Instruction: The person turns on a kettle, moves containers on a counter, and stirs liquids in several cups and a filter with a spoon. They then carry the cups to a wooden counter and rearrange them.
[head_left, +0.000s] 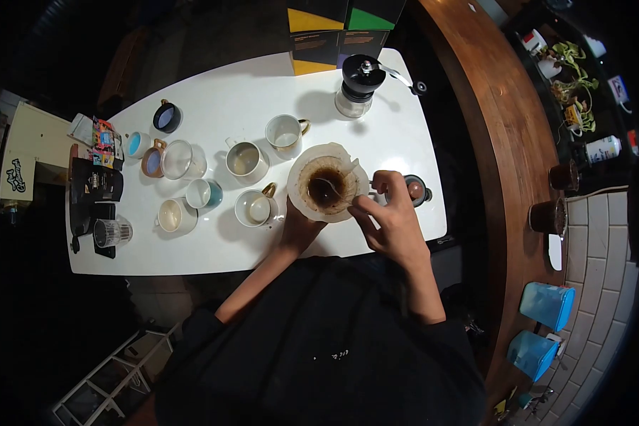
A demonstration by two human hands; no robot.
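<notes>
A cone-shaped paper coffee filter (pixel 302 199) sits in front of me, with dark wet coffee (pixel 324 190) inside it. My left hand (pixel 302 228) is closed around the lower side of the dripper under the filter, its fingers mostly hidden below the paper. At the filter's right rim, my right hand (pixel 389 216) is closed in a pinch. A thin pale spoon-like utensil (pixel 331 186) reaches from those fingertips into the coffee. Left of the filter stands a glass cup with a gold handle (pixel 254 208).
Several cups, including a white mug (pixel 247 160) and a gold-handled mug (pixel 285 133), stand on the white table (pixel 227 89). A hand coffee grinder (pixel 358 85) stands at the back, before dark display boxes (pixel 318 46). A wooden counter (pixel 486 92) runs along the right.
</notes>
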